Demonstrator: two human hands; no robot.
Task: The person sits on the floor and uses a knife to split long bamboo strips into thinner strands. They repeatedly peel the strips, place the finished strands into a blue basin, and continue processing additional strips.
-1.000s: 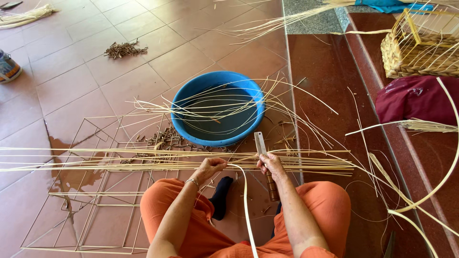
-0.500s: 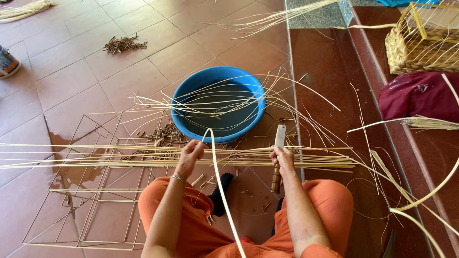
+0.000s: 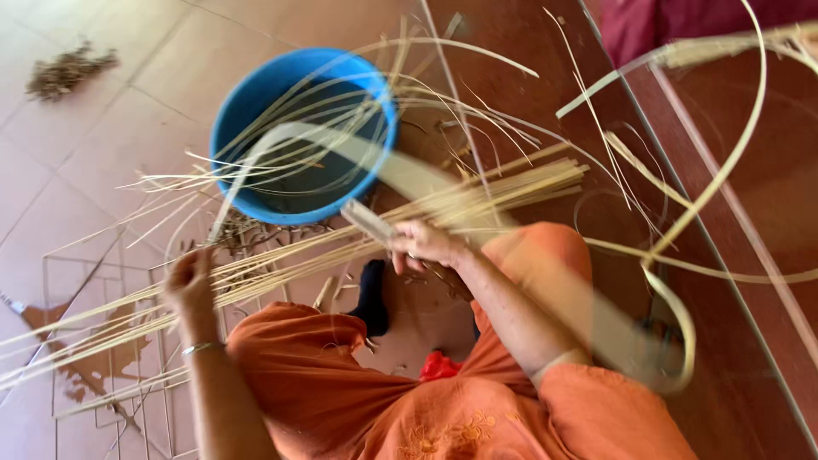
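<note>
Two hands busy: left hand pinching one light, springy cane strip, right hand clenching knife beside it.

From my remote feed, I saw that the person wore loose orange clothing, with short sleeves ending above the elbows and faint stitched flower patterns on the front. A thin silver bangle circled the wrist of the left hand. The right hand and forearm were bare. A small patch of red cloth showed at the lap.
</note>
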